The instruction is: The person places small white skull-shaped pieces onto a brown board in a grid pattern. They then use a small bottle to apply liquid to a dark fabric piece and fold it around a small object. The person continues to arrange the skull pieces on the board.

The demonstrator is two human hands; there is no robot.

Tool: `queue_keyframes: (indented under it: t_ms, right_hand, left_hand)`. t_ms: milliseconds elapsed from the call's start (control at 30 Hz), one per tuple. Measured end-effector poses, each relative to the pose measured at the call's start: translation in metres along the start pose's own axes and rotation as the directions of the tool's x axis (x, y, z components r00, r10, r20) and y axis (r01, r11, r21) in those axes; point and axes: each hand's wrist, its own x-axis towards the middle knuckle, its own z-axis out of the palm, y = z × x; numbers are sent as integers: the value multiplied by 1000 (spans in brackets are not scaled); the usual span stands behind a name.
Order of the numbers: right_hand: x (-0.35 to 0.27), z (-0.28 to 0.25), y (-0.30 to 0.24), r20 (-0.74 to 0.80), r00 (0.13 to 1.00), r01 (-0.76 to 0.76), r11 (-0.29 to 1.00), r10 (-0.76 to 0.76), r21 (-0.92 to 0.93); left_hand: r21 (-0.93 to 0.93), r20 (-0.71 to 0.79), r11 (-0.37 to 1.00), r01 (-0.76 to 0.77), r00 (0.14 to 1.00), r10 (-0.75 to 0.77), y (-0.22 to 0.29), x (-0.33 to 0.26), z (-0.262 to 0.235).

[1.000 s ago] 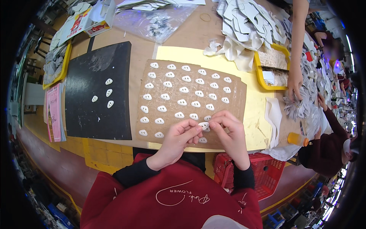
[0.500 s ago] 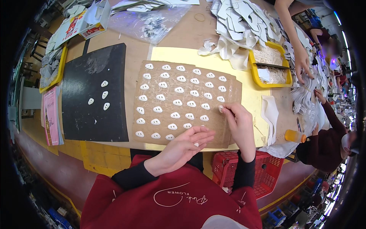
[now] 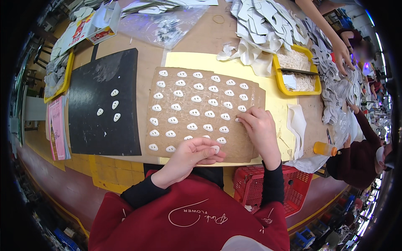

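Left hand [image 3: 192, 154], more open a moment ago, now pinches a white piece [image 3: 215, 149]; right hand [image 3: 261, 129] pinches another piece [image 3: 238, 120] at the cardboard [image 3: 238, 145], apparently extending its right column [image 3: 244, 97] nearward.

Four pieces [image 3: 114, 92] on one black board [image 3: 92, 125]

The desk [image 3: 209, 45] is lit brightly and quite evenly, with only weak shadows. White lamps [image 3: 378, 40] glare near the right rim, and the clear plastic bag [image 3: 167, 27] carries bluish reflections. The white two-holed pieces [image 3: 212, 102] look rather sharp; toward the dark rim, straight edges bend and details blur.
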Motion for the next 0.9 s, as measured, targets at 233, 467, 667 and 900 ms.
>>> queue_keyframes:
  t_ms: [233,467,667,900]
  right_hand:
    - [-7,12,0,-100,988,-115,992,120,56]
    - [-5,8,2,-108,989,-98,993,104,66]
    - [-9,-14,-28,28,979,-191,855,203,483]
    - [-18,-14,-46,77,996,-16,738,-49,675]
  left_hand:
    - [26,-104,998,-66,992,68,-5,4,-4]
    - [11,-82,994,-107,991,108,-2,5,1]
    - [40,-120,994,-102,987,106,-3,5,1]
    - [-84,55,996,-14,998,19,-4,9,-5]
